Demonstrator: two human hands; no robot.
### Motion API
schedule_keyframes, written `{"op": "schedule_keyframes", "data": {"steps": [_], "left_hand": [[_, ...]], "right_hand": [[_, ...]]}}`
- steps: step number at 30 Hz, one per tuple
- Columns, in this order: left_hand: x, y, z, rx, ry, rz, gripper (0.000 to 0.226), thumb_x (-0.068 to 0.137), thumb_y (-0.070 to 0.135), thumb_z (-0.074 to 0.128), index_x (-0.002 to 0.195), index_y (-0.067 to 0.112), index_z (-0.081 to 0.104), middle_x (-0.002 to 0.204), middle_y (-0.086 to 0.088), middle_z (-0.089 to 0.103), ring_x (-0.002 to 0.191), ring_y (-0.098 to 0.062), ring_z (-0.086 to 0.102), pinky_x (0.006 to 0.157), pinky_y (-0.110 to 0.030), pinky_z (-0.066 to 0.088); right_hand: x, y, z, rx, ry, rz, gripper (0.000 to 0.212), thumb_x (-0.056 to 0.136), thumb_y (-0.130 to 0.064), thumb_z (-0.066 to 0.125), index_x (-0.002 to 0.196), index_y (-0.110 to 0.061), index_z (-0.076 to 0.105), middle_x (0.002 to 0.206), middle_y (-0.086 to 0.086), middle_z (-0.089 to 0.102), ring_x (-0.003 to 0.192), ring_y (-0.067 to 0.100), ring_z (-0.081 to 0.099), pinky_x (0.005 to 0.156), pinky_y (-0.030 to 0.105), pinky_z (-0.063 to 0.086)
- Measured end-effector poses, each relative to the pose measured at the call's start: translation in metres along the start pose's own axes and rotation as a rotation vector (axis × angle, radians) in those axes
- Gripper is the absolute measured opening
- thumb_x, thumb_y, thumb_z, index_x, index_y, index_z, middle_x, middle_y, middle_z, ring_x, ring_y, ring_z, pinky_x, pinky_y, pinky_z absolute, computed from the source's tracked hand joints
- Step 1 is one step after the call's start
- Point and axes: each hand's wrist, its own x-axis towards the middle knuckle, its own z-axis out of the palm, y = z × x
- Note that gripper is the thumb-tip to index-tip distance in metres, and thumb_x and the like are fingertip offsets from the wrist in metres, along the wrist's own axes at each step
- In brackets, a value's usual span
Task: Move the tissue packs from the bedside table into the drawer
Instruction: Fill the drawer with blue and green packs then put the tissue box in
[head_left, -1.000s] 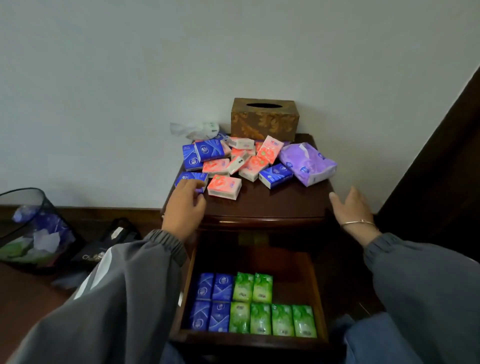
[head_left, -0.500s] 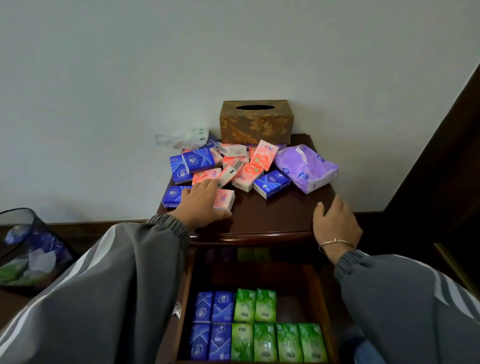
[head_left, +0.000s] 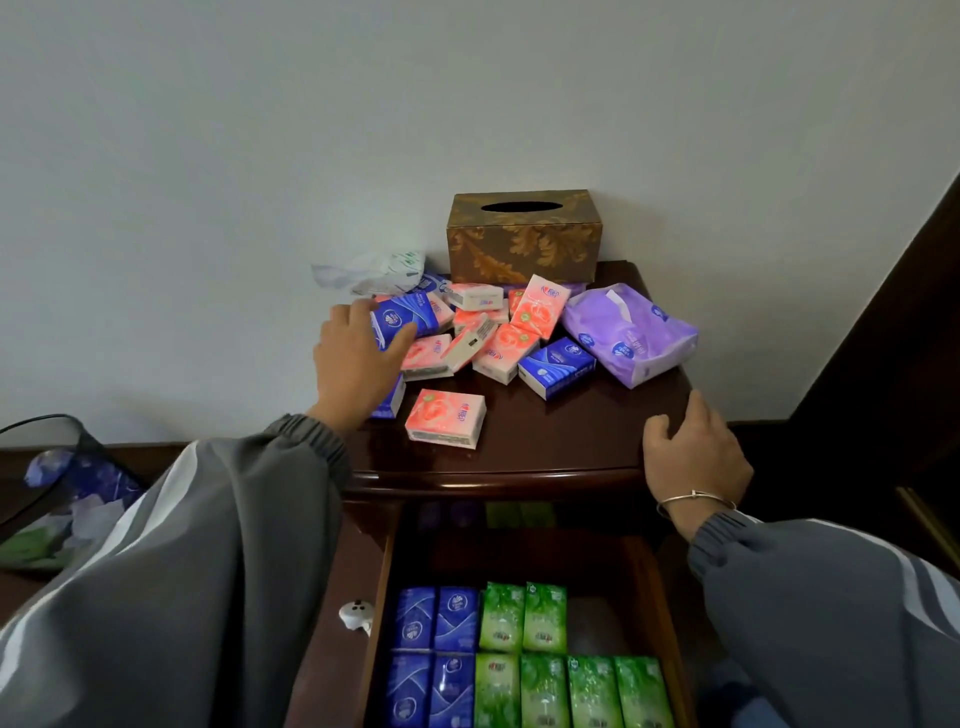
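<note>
Head view, left hand (head_left: 358, 364) on glossy blue tissue pack (head_left: 402, 318), polished wooden bedside table (head_left: 561, 441)

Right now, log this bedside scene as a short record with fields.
left hand: open, fingers around a blue tissue pack in the pile
right hand: resting flat on the bedside table, holding nothing
table top: pink packs, blue packs, a purple soft pack, a brown tissue box
drawer: open, holding blue packs on the left and green packs on the right
</note>
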Motion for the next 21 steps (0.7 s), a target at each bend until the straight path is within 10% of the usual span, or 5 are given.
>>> {"op": "schedule_keyframes", "data": {"steps": [6,21], "left_hand": [[0.048,-0.009,0.028,-0.095,-0.209,-0.501,0.111,0.072,0.073,0.058,0.146,0.001,0.016,0.148,-0.022,0.03,0.134,-0.04,0.034,0.112,-0.052,0.027],[0.059,-0.023,0.047,-0.323,-0.15,-0.566,0.105,0.056,0.062,0.078,0.133,0.005,0.035,0.136,-0.014,0.047,0.123,-0.034,0.048,0.104,-0.05,0.04]], "right_hand": [[0.0,0.001,0.0,0.007,-0.001,0.007,0.055,0.085,-0.027,0.048,0.137,-0.01,0.042,0.133,0.016,0.052,0.112,0.039,0.053,0.08,0.043,0.045],[0.001,0.002,0.005,0.019,0.055,0.011,0.054,0.082,-0.026,0.05,0.134,-0.012,0.047,0.13,0.015,0.055,0.11,0.04,0.055,0.08,0.044,0.046]]}}
